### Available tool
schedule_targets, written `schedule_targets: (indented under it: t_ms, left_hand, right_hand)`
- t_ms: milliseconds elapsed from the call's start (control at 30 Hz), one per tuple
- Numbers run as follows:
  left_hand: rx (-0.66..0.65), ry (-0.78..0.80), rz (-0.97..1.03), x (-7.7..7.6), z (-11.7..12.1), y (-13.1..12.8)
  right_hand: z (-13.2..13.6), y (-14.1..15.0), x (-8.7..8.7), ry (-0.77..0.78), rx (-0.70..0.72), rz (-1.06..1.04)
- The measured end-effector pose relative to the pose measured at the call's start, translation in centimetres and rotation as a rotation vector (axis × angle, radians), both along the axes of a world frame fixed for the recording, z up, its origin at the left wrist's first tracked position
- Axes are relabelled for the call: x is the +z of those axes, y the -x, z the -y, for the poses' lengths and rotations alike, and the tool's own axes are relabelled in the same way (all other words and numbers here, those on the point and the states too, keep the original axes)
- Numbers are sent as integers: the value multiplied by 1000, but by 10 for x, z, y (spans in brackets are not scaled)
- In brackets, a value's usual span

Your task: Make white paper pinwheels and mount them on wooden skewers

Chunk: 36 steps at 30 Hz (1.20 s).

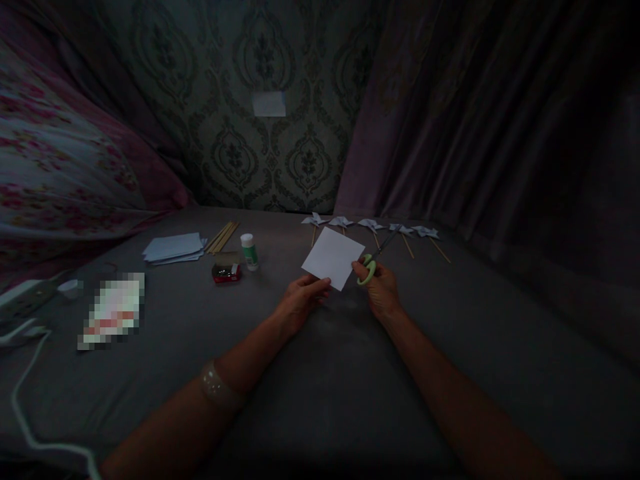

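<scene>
A square sheet of white paper (334,259) is held up over the grey cloth, tilted so that one corner points down. My left hand (303,299) pinches that lower corner between thumb and fingers. Scissors (369,268) with light green handles are in my right hand (383,290), close to the sheet's right corner. Their dark blades point up and away to the right, apart from the paper. Behind the sheet lie several paper pinwheels (371,225) on wooden sticks, in a row; the sheet covers part of one stick.
To the left are a stack of paper (175,247), several wooden sticks (223,238), a glue bottle (249,252) and a small open red box (226,273). A blurred-out packet (114,312), a power strip (26,297) and a white cable (23,413) lie farther left. Curtains flank the patterned wall.
</scene>
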<state>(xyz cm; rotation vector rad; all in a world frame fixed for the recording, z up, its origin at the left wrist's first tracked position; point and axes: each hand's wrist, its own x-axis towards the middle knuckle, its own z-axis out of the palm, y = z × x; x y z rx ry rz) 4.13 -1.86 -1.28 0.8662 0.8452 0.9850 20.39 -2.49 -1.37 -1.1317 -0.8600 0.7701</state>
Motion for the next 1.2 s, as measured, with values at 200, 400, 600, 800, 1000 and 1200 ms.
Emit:
schedule_targets:
  t_ms: [200, 400, 600, 800, 1000, 1200]
  left_hand:
    - [35, 3, -19, -1, 2, -3]
    - [113, -93, -83, -1, -4, 2]
    - [228, -176, -92, 7, -14, 17]
    - [311, -251, -53, 11, -21, 28]
    - [323, -287, 3, 12, -23, 32]
    - [279, -213, 79, 13, -23, 30]
  right_hand:
    - [2, 3, -1, -11, 17, -36]
    - [7, 6, 4, 44, 41, 52]
    - [11, 11, 11, 207, 153, 241]
    - [14, 6, 6, 311, 269, 518]
    - [21, 8, 6, 300, 294, 833]
    - [29, 17, 13, 311, 630, 641]
